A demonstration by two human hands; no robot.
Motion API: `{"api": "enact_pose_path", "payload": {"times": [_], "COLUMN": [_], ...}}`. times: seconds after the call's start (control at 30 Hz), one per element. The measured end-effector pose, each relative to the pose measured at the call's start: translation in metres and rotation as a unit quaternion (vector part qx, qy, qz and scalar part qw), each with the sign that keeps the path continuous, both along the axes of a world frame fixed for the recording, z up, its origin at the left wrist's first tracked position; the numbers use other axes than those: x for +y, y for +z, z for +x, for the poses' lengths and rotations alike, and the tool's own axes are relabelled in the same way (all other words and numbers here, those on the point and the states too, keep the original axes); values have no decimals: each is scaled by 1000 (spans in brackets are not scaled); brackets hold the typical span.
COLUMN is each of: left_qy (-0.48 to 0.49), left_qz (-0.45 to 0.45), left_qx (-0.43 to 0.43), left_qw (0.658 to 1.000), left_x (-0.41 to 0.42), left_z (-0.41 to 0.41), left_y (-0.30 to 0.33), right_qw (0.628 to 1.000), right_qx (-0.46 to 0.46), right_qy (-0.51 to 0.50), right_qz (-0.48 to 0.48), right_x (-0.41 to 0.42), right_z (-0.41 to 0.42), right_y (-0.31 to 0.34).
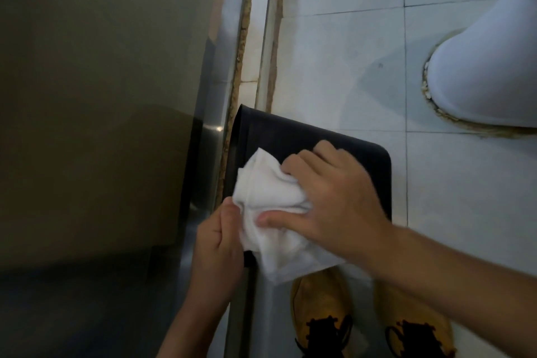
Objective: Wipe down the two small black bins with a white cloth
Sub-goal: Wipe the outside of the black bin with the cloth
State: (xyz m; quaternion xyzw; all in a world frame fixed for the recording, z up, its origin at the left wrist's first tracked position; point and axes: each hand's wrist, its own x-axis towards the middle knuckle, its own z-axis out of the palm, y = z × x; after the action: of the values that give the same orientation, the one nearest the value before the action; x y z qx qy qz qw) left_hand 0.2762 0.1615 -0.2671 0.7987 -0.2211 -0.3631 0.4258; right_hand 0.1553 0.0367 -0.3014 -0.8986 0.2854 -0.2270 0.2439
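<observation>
A small black bin point(293, 136) is held above the tiled floor, one flat side facing me. A crumpled white cloth point(267, 197) lies on that side. My right hand point(331, 200) grips the cloth, thumb and fingers curled into its folds, and presses it against the bin. My left hand point(218, 244) holds the bin's near left edge with curled fingers, touching the cloth's edge. Only one bin is in view.
A glass panel with a metal frame point(215, 113) stands close on the left. A white toilet base point(488, 73) sits at the upper right on pale floor tiles point(343, 73). My two yellow shoes point(322, 311) are directly below the bin.
</observation>
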Motion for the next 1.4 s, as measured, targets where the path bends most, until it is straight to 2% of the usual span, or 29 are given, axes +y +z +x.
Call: {"api": "enact_pose_path", "payload": {"times": [0.1,0.13,0.2,0.27,0.37,0.47,0.6,0.8,0.9,1.03,1.13,1.27,1.4], "left_qy": [1,-3,0,2,3,12,8,10,12,14,15,2,7], "left_qz": [-9,-12,-12,-8,-6,-9,-10,-1,-19,-14,4,-8,-10], "left_qx": [6,8,8,6,19,45,11,-48,-58,-70,-70,-100,-87], "left_qw": [1000,1000,1000,1000,1000,999,1000,999,998,997,997,995,996], "left_x": [-2,-2,-1,0,0,1,3,-1,-8,-9,-8,-8,-1], "left_z": [3,4,3,1,-1,0,1,2,-1,-7,-7,-6,-3], "left_y": [0,1,2,3,5,6,2,0,7,7,6,3,-5], "right_qw": [993,995,1000,992,982,983,992,996,985,967,949,954,990], "right_qx": [30,26,21,55,92,52,30,65,75,97,37,-19,-20], "right_qy": [-108,-92,9,104,128,133,81,-65,-136,-192,-246,-223,-105], "right_qz": [35,18,-17,-43,-109,-118,-88,-18,77,133,196,200,91], "right_x": [26,30,30,25,17,10,1,-27,-58,-99,-103,-55,11], "right_z": [7,6,-5,-16,-21,-11,7,38,54,49,21,-8,-1], "right_y": [3,0,-8,-15,-19,-19,-16,-5,-1,-16,-17,0,1]}}
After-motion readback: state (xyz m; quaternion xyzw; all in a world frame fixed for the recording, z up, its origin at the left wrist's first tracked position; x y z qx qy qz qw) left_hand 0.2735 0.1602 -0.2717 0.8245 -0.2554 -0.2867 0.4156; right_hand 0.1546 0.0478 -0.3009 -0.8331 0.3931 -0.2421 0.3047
